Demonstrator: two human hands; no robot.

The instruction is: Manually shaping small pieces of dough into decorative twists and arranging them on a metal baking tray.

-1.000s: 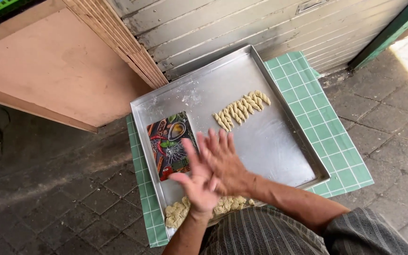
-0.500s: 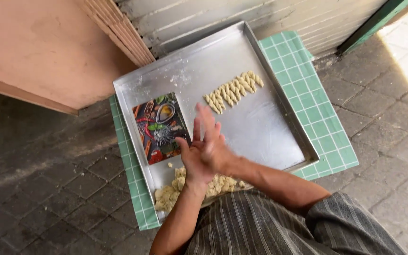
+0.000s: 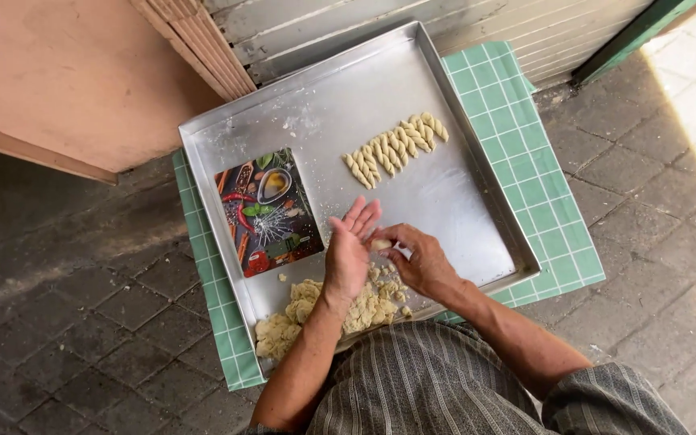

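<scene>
A large metal tray point(image 3: 461, 217) lies on a green checked cloth point(image 3: 557, 242). My left hand point(image 3: 348, 254) is held flat with its palm turned toward my right hand point(image 3: 416, 258), and a small piece of pale dough point(image 3: 381, 243) sits between them at my right fingertips. Under my wrists a heap of crumbly dough point(image 3: 304, 310) fills the tray's near corner. A row of several twisted dough pieces point(image 3: 396, 147) lies further up the tray. A small cutting board printed with spices and vegetables point(image 3: 267, 211) rests at the tray's left side.
The cloth sits on dark paving stones point(image 3: 74, 322). A pinkish wooden cabinet point(image 3: 58, 80) stands at the upper left, a pale slatted wall point(image 3: 477, 24) runs behind the tray, and a green post point(image 3: 630, 32) is at the upper right.
My hands were pressed palm to palm over the tray; they have come apart and dropped nearer the dough heap, with a small piece now at my right fingertips. The camera view shifted.
</scene>
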